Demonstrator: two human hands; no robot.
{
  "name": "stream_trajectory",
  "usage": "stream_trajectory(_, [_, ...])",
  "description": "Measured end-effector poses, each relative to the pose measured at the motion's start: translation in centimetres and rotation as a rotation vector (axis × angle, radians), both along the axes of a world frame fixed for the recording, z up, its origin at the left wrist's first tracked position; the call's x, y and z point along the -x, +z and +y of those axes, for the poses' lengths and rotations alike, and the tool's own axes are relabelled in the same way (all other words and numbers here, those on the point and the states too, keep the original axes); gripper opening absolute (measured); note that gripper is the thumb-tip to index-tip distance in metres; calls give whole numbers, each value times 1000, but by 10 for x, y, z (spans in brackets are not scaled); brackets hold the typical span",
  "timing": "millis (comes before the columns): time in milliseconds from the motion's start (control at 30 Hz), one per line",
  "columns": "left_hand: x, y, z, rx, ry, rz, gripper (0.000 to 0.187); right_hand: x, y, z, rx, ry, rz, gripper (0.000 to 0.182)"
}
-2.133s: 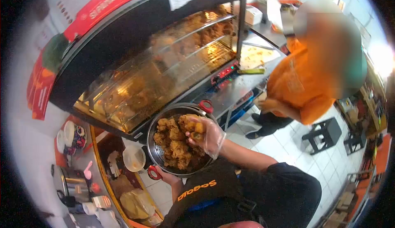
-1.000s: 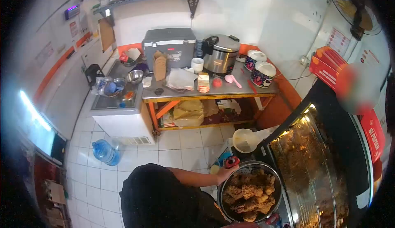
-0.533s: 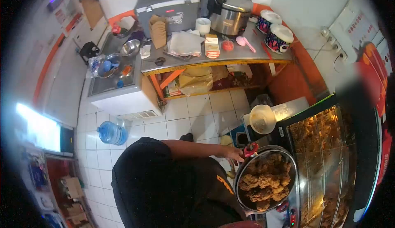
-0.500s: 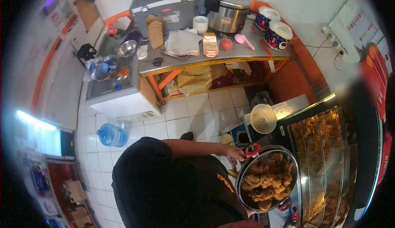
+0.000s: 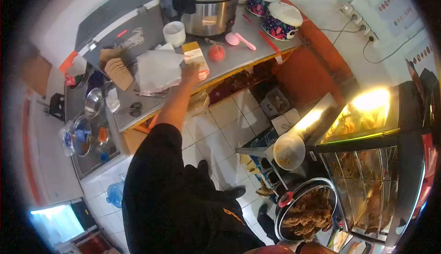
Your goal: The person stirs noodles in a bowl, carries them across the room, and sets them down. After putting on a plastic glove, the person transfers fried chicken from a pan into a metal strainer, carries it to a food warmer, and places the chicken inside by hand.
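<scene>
My left hand [image 5: 190, 72] is stretched out over the grey worktop, at the lower edge of a stack of yellow and white paper boxes [image 5: 194, 52]. Its fingers are blurred, so their grip cannot be made out. At the lower right, a round pan [image 5: 281, 222] with a red handle [image 5: 285, 199] holds a heap of brown fried chicken [image 5: 308, 212]. My right hand [image 5: 327, 227] is at the pan's lower side, mostly hidden by the rim, with the wrist below it at the frame's bottom edge. The pan is tilted a little.
A rice cooker [image 5: 211, 13], grey cool box [image 5: 126, 24], white cup [image 5: 174, 34], pink spoon [image 5: 241, 39] and two patterned pots [image 5: 282, 21] stand on the worktop. On the right are a lit display case [image 5: 363, 162] with fried food and a pale bowl [image 5: 289, 150].
My left hand has let go of the pan's red handle and moved up and left to the paper boxes. My view has turned, and the pan appears lower and slightly to the right.
</scene>
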State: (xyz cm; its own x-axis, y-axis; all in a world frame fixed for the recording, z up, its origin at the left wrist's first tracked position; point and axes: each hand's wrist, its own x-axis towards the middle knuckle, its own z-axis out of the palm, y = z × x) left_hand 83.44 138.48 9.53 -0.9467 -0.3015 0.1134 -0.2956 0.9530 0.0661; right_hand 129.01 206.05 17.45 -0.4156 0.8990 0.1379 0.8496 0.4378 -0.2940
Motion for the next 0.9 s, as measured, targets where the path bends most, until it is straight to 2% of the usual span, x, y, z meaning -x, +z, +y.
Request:
stream_trajectory(33, [4,16,-4,-73,-8,-145,41,-5,-2,-1,-13,-17,-20,35])
stream_trajectory(67, [11,21,-13,-70,-24,-162,41,-11,-4,-1,-21,-34,-39,35])
stream_trajectory(133, [25,26,-35,-217,-132,-389,64,-21,-5,0,-35,-59,-80,35])
stream_trajectory(167, [30,19,-45,-207,-147,-396,64,-23,-6,1,-44,-72,-93,35])
stream_trajectory(233, [37,15,-50,-234,-311,-64,40,-30,-9,5,-76,-76,-136,36])
stream_trajectory(267, [32,14,-47,-75,-452,80,41,-31,-10,7,-90,-74,-151,36])
stream_trajectory(300, [38,15,-45,-72,-466,83,41,-23,0,-4,-91,-68,-159,36])
stream_trajectory(333, [44,17,-44,-133,-465,-6,43,-13,13,-11,173,-190,5,48])
stream_trajectory(367, [49,17,-41,-198,-461,-101,45,-15,12,-9,171,-202,7,48])
stream_trajectory(433, [55,25,-39,-214,-452,-116,49,-19,5,11,406,-502,221,49])
stream_trajectory(467, [55,33,-40,-223,-430,-129,52,-41,-20,31,107,-195,-47,45])
stream_trajectory(500, [55,39,-42,-229,-408,-142,56,-46,-25,34,109,-198,-52,45])
stream_trajectory(567, [53,29,-42,-249,-456,-67,58,-36,-16,20,-49,-130,-167,44])
stream_trajectory(600, [60,12,-50,-76,-585,11,58,-14,10,-3,161,-226,-75,48])
stream_trajectory(633, [66,5,-58,99,-712,93,57,-29,-14,18,168,-233,-66,48])
stream_trajectory(700, [73,14,-58,75,-772,197,57,-73,-73,83,828,45,758,50])
stream_trajectory(733, [75,15,-57,73,-710,144,56,-75,-64,75,583,161,570,51])
stream_trajectory(767, [73,17,-58,72,-644,85,56,-54,-32,46,581,159,559,51])
stream_trajectory(833, [67,35,-60,81,-575,22,55,0,26,-18,-11,-197,-425,48])
stream_trajectory(900, [67,59,-50,136,-325,-105,53,-7,19,-9,46,-208,-484,47])
